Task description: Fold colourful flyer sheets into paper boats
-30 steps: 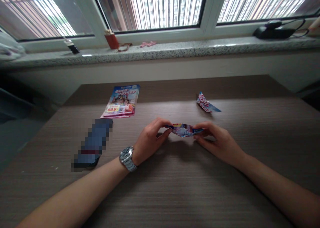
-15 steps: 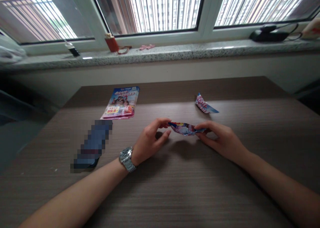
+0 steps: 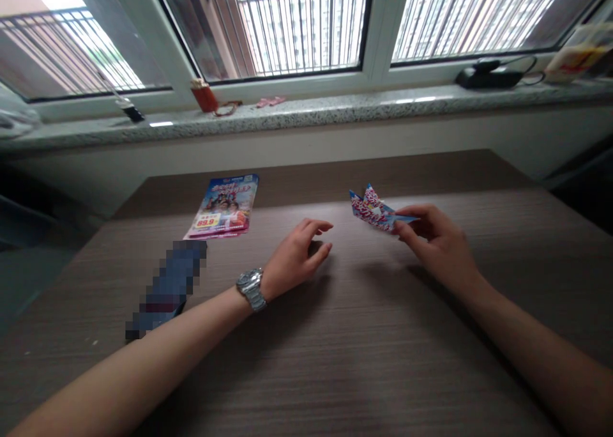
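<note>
My right hand point(image 3: 433, 239) pinches the right end of a folded paper boat point(image 3: 376, 218) between thumb and fingers, a little above the table. Its printed side is blue with red and white patterning. Two pointed peaks stick up at its left; the rear one seems to belong to a second folded paper piece behind it, mostly hidden, and where one stops and the other begins I cannot tell. Left of the boat, my left hand point(image 3: 299, 255) hovers over the table with thumb and fingers apart and nothing between them. A silver metal watch point(image 3: 251, 289) circles that wrist.
A stack of printed flyers point(image 3: 225, 204) lies at the back left of the brown wooden table point(image 3: 306, 367). Nearer sits a pixelated dark flat object point(image 3: 167, 290), beside my left forearm. Behind, the stone windowsill point(image 3: 316, 117) bears a red-brown case point(image 3: 204, 96) and a black device point(image 3: 488, 74).
My left hand has let go of the paper boat. My right hand has carried it away from me to the folded paper piece at the back. The camera view has shifted slightly.
</note>
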`<act>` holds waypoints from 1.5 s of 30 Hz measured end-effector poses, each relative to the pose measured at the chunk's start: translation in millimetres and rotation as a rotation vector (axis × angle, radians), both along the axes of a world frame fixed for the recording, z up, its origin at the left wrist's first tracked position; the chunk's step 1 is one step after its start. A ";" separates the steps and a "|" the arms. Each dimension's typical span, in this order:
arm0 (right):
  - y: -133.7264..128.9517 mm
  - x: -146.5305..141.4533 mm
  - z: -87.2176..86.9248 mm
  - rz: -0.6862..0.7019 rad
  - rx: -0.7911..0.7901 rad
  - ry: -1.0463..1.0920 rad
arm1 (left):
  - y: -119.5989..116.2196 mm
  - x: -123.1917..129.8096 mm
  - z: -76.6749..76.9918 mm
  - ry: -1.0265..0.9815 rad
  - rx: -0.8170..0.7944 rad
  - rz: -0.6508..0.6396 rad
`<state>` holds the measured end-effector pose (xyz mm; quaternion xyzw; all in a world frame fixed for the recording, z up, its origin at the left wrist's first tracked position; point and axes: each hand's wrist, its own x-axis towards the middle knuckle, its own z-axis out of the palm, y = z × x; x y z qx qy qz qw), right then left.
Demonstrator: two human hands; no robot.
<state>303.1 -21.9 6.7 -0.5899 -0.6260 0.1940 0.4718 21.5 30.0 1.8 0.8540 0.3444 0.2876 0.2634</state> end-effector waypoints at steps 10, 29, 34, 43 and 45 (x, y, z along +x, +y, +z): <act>8.3 11.3 -0.7 0.250 -0.109 -0.143 | 104.7 49.4 -10.9 -0.044 0.139 -0.017; 7.5 10.6 -9.4 0.406 -0.169 -0.212 | 138.9 96.6 -17.8 0.005 0.200 -0.320; 7.2 10.9 -9.7 0.407 -0.181 -0.231 | 140.7 97.9 -18.4 0.038 0.212 -0.388; 7.5 13.0 -10.5 0.447 -0.198 -0.236 | 133.9 83.6 -19.8 0.040 0.157 -0.309; 7.7 13.3 -11.2 0.452 -0.187 -0.240 | 128.9 74.6 -17.3 0.038 0.139 -0.279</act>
